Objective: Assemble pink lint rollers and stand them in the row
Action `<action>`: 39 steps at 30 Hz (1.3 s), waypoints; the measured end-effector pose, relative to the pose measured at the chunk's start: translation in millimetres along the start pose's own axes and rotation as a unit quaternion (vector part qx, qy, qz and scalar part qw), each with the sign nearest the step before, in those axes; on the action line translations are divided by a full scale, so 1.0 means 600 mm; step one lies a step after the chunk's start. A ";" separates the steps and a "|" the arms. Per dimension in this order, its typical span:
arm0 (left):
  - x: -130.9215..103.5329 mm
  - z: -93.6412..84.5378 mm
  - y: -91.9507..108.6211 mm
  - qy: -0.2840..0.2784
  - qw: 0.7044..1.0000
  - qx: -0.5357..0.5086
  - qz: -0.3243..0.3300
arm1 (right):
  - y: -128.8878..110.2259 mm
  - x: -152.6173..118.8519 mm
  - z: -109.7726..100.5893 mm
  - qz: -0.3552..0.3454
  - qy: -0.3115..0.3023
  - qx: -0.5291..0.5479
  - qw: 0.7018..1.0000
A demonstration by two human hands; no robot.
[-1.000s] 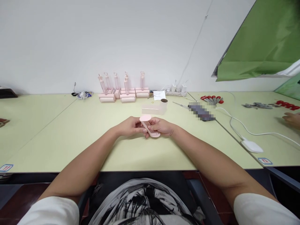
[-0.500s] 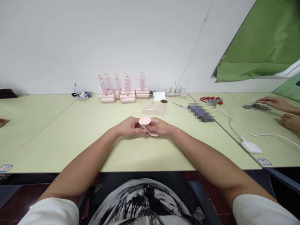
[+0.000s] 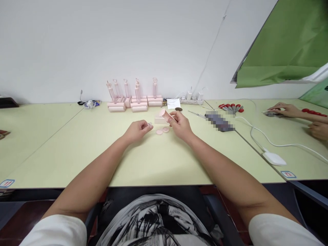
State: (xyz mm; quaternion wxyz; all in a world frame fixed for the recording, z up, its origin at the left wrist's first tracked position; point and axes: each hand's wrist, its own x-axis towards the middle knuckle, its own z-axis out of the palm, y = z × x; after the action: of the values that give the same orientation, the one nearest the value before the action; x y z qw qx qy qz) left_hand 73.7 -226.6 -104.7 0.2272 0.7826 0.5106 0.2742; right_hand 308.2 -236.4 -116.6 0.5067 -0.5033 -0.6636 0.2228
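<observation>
My right hand (image 3: 180, 125) is closed round a pink curved piece (image 3: 166, 116), which it holds tilted above the table. My left hand (image 3: 137, 131) pinches a small whitish piece (image 3: 150, 124); its kind is too small to make out. Two round pink discs (image 3: 159, 132) lie side by side on the table between the hands. Just behind the curved piece is a translucent pink block-shaped part (image 3: 159, 120), partly covered by it and by my right hand.
Several pink lint-roller-like assemblies (image 3: 138, 107) stand along the wall. To the right are a dark round disc (image 3: 178, 109), a screwdriver-like tool (image 3: 196, 114), a pixelated dark object (image 3: 219, 121), red-ended tools (image 3: 232, 107) and a white cable (image 3: 284, 147). Another person's hands (image 3: 287, 110) handle metal parts.
My hands have moved apart from the pink piece they both held. It has gone forward in my right hand, two pink discs now show on the table, and my left hand pinches a small piece.
</observation>
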 end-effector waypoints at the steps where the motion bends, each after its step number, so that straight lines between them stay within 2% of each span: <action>1: 0.000 0.000 0.001 -0.002 1.000 0.001 -0.006 | 0.004 0.004 -0.004 0.009 0.007 -0.024 1.000; 5: -0.002 0.001 0.002 -0.018 1.000 0.003 -0.015 | 0.014 0.014 -0.002 -0.024 0.001 -0.147 0.989; 9: -0.003 0.003 0.002 -0.020 1.000 0.004 -0.013 | 0.017 0.018 0.016 -0.070 0.037 -0.293 0.953; 12: -0.004 0.006 0.002 -0.028 1.000 0.001 -0.008 | 0.019 0.021 0.029 -0.073 0.016 -0.349 0.934; 18: -0.004 0.012 0.003 -0.053 0.998 0.038 0.021 | 0.026 0.021 0.040 -0.068 -0.043 -0.399 0.913; 24: -0.012 0.020 0.024 -0.152 0.981 0.097 0.077 | 0.032 0.021 0.040 -0.065 -0.043 -0.426 0.901; 30: -0.016 0.030 0.038 -0.160 0.965 0.181 0.103 | 0.033 0.020 0.044 -0.049 -0.075 -0.430 0.898; 39: -0.014 0.040 0.040 -0.153 0.956 0.237 0.075 | 0.022 0.016 0.042 -0.030 -0.088 -0.462 0.882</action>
State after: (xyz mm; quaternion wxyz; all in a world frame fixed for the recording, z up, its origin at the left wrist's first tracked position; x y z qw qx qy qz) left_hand 102.8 -245.3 -109.3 0.0893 0.8828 0.4595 0.0387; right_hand 291.6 -217.4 -132.9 0.1621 -0.6383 -0.7482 -0.0813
